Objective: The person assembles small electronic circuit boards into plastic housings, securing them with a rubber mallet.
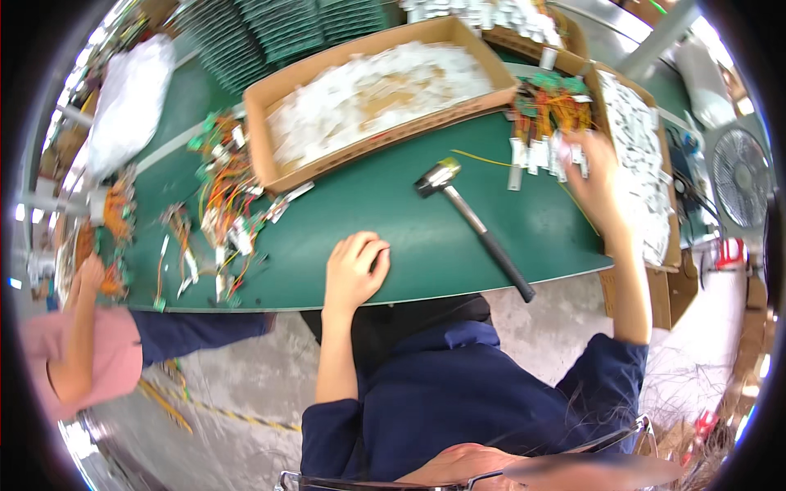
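My left hand (357, 266) rests on the green tabletop near its front edge, fingers loosely bent and slightly apart, holding nothing. My right hand (598, 176) reaches over the right side, beside a bundle of orange and yellow wire harnesses (557, 106) with green connectors and white tabs. Its thumb and fingers close around a small, blurred whitish piece (562, 147) that I cannot make out clearly. Between my hands lies a hammer (479, 221), its dark grip (508, 266) poking over the front edge. A loose yellow wire (483, 156) lies beyond the hammer head.
A shallow cardboard box (381, 143) of white pieces stands at the back. More wire harnesses (225, 192) lie in a heap to the left. At right stand another box (673, 229) of white strips and a fan (738, 176). A co-worker's hand (88, 274) handles wiring at far left.
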The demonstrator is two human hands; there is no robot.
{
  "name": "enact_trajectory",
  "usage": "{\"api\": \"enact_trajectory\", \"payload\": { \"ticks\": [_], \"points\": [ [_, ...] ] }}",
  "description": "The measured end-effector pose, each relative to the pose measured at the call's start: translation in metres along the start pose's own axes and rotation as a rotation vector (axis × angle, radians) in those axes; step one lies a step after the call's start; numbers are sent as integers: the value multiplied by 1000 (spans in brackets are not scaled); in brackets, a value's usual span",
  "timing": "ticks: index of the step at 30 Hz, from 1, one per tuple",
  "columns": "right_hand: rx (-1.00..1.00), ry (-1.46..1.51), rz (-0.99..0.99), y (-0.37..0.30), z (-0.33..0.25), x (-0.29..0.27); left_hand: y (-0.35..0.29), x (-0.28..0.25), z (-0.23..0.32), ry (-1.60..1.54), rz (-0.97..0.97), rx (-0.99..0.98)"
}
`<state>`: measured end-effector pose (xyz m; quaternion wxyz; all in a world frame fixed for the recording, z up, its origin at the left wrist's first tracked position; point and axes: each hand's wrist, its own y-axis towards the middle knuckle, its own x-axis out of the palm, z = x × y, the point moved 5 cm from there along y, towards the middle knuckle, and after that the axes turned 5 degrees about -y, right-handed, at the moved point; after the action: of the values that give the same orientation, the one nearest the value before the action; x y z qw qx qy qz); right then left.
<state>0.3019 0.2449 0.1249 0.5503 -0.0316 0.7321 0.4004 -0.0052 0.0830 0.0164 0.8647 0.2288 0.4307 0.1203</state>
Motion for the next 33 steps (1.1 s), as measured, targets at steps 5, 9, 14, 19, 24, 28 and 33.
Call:
{"api": "enact_trajectory", "payload": {
  "ticks": [5, 9, 14, 19, 24, 28, 33],
  "points": [
    [-115, 430, -181, -53, -169, 43, -4, -2, 3, -12, -18, -4],
    [-46, 453, -123, -78, -210, 88, -3, -22, 1, 6, 184, -41],
    [-27, 518, -139, -81, -206, 95, 1, -68, -50, 303, 318, -108],
    [-51, 509, -120, -80, -210, 95, 26, -53, -88, 609, 126, -58],
    [-43, 496, -123, -80, -212, 94, 29, -54, -101, 655, 203, -30],
    [-34, 494, -126, -80, -209, 96, 36, -76, -87, 463, 339, 20],
    [-43, 498, -117, -79, -211, 95, 45, -132, -89, 56, 670, -63]
  ]
}}
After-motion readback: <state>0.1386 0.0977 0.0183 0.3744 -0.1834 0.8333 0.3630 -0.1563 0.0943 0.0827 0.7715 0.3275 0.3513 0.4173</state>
